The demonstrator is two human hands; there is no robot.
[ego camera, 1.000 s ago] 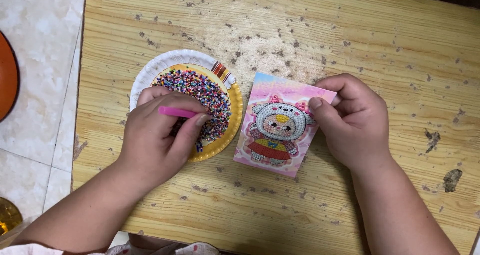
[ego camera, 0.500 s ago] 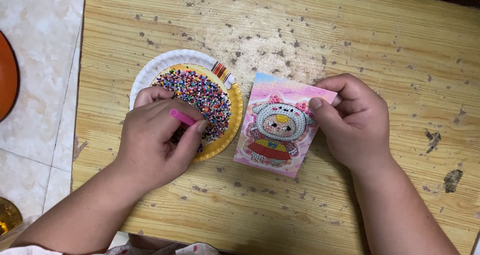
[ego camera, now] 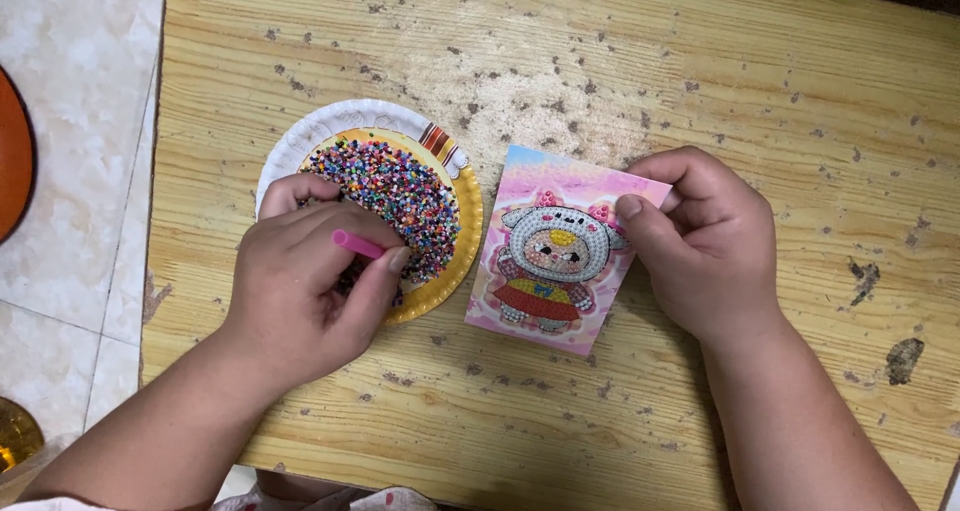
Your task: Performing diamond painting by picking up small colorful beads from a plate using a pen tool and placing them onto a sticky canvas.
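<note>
The left hand [ego camera: 300, 291] pinches a pink pen [ego camera: 358, 245] over the bead-filled paper plate [ego camera: 300, 136], within easy reach; the right hand [ego camera: 705, 246], fingers closed, steadies the picture card [ego camera: 555, 256] flat on the tabletop [ego camera: 700, 71].

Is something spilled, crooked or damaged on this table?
Nothing is spilled: the small multicoloured beads all lie inside the round paper plate. The pink picture card lies slightly tilted. The light wooden table is worn, with many dark chips and a pale rubbed patch.

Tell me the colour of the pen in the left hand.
Pink: the pen in the left hand shows best in the head view.
</note>
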